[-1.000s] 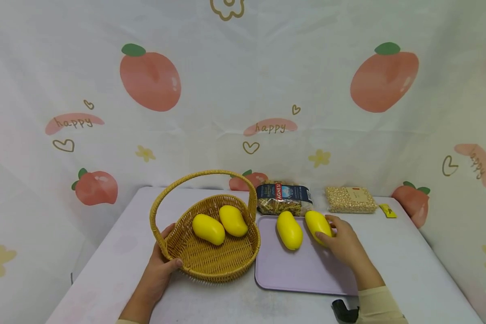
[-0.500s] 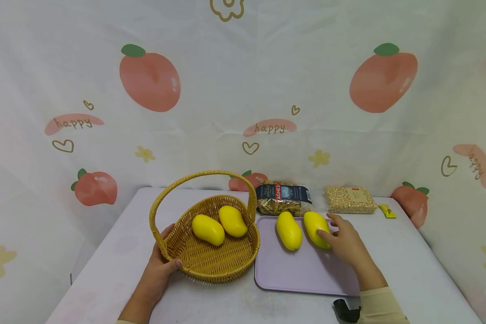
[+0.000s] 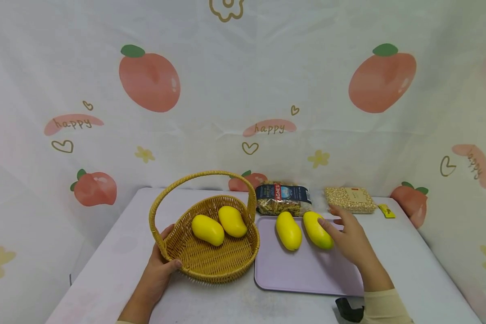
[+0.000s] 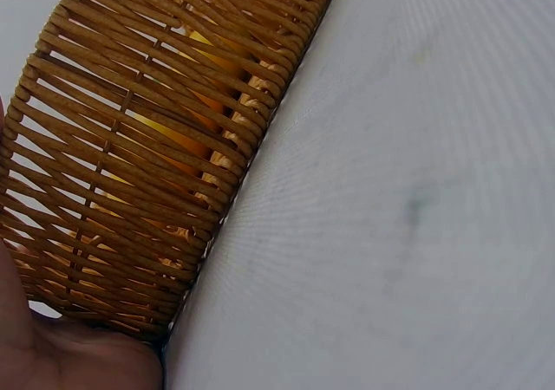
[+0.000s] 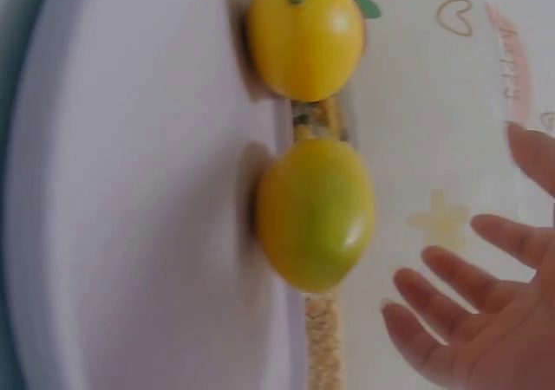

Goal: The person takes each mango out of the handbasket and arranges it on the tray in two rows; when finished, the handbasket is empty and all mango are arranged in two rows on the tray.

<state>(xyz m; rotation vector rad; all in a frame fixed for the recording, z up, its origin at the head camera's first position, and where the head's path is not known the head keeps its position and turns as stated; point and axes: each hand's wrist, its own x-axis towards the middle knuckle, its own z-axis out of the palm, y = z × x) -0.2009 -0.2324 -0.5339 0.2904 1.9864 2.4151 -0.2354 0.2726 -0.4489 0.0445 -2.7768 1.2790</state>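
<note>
Left hand [image 3: 159,269] grips the basket [image 3: 218,265] at its left side, thumb over the rim, forearm slanting in from the near side; right hand [image 3: 350,236] well right of it, fingers loosely spread, thumb apart.

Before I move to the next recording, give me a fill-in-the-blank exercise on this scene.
The left hand holds the wicker basket with ____ yellow mangoes inside.
In the head view, the purple tray lies to the ____ of the basket.
The right hand, fingers spread near a mango on the tray, holds ____.
The word printed on the backdrop is ____.
Missing words: two; right; nothing; happy.
</note>
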